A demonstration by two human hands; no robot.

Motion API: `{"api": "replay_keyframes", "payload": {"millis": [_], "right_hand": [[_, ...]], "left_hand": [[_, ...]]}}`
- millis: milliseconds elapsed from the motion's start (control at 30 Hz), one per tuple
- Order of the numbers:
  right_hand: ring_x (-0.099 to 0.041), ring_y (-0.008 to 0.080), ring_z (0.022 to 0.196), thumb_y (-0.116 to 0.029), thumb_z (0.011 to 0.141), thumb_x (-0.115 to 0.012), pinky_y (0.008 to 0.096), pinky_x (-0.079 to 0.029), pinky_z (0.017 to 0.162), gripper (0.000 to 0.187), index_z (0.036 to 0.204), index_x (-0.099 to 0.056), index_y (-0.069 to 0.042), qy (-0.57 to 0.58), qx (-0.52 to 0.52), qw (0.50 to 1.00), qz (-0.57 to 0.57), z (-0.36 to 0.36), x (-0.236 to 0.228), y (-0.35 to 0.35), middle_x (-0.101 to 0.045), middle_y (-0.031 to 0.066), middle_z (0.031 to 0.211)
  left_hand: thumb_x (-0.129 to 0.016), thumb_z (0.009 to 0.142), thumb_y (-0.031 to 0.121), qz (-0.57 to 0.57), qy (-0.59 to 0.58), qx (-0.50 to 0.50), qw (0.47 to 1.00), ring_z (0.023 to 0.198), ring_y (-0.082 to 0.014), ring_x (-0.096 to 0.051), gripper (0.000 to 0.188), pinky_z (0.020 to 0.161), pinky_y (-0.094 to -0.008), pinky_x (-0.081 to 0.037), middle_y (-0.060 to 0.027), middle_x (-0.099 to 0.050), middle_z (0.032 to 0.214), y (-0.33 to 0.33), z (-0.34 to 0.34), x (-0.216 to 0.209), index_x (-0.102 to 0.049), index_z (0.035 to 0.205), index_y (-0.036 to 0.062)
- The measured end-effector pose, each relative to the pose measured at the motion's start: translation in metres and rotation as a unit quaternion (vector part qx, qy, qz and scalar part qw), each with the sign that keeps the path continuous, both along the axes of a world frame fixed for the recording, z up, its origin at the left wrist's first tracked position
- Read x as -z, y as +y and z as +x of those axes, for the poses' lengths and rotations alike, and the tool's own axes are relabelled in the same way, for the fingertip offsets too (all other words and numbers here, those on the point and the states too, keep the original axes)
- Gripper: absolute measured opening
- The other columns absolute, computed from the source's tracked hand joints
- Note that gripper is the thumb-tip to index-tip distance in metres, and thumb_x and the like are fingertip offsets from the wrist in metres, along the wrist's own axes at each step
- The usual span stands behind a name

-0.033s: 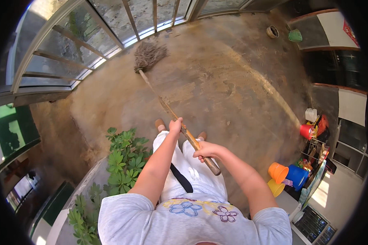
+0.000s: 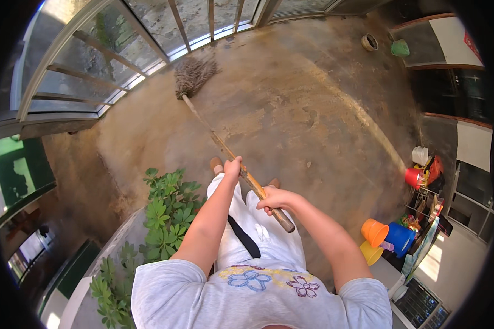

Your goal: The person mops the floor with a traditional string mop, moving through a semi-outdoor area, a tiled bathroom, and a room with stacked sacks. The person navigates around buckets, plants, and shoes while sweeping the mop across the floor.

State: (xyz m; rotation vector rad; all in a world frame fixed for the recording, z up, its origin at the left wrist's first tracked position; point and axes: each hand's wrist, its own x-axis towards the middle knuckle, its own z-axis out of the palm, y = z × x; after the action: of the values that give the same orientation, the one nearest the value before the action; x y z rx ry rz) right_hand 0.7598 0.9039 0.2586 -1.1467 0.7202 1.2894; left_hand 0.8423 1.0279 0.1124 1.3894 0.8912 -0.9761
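By the window [image 2: 110,53], your mop [image 2: 195,78] rests on the floor [image 2: 269,131] (pushed too far, it could hit that window). Farther from the window, your left hand [image 2: 233,166], then right hand [image 2: 275,200], have fingers clamped round it; slackening could let it twist.

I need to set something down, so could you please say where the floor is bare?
The floor is bare between the mop and the red bucket. Lower right is crowded with the orange bucket and blue bucket; lower left, with the leafy plant.
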Motion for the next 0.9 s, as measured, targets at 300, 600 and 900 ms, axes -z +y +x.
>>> {"api": "replay_keyframes", "payload": {"millis": [300,600,900], "right_hand": [[-0.045,0.0104,0.039,-0.005,0.070,-0.057,0.0242,-0.039,0.036,0.012,0.066,-0.047,0.000,-0.052,-0.014,0.998,0.027,-0.035,0.067,-0.012,-0.047,0.0034,0.050],[-0.044,0.0095,0.042,-0.002,0.070,-0.058,0.0245,-0.039,0.036,0.021,0.085,-0.044,0.003,-0.040,0.136,0.990,0.017,-0.223,0.061,-0.167,-0.046,0.0032,0.055],[-0.043,0.0093,0.042,-0.002,0.071,-0.058,0.0244,-0.037,0.038,0.021,0.087,-0.044,0.000,0.000,0.367,0.927,-0.080,-0.422,0.010,-0.259,-0.045,0.0021,0.057]], "left_hand": [[-0.055,0.069,0.017,0.069,0.034,-0.047,0.996,0.055,-0.0200,-0.056,0.022,0.047,-0.0316,-0.049,-0.0116,-0.056,0.072,0.036,-0.040,0.066,-0.053,0.079,-0.0021],[-0.053,0.071,0.021,0.087,0.030,0.147,0.985,0.058,-0.0199,-0.057,0.023,0.051,-0.0311,-0.050,-0.0096,-0.055,0.070,-0.140,-0.191,0.051,-0.053,0.077,-0.0011],[-0.058,0.068,0.029,0.047,-0.010,0.408,0.912,0.059,-0.0184,-0.057,0.033,0.050,-0.0303,-0.049,-0.0091,-0.056,0.070,-0.321,-0.352,0.034,-0.054,0.073,-0.0038]]}}
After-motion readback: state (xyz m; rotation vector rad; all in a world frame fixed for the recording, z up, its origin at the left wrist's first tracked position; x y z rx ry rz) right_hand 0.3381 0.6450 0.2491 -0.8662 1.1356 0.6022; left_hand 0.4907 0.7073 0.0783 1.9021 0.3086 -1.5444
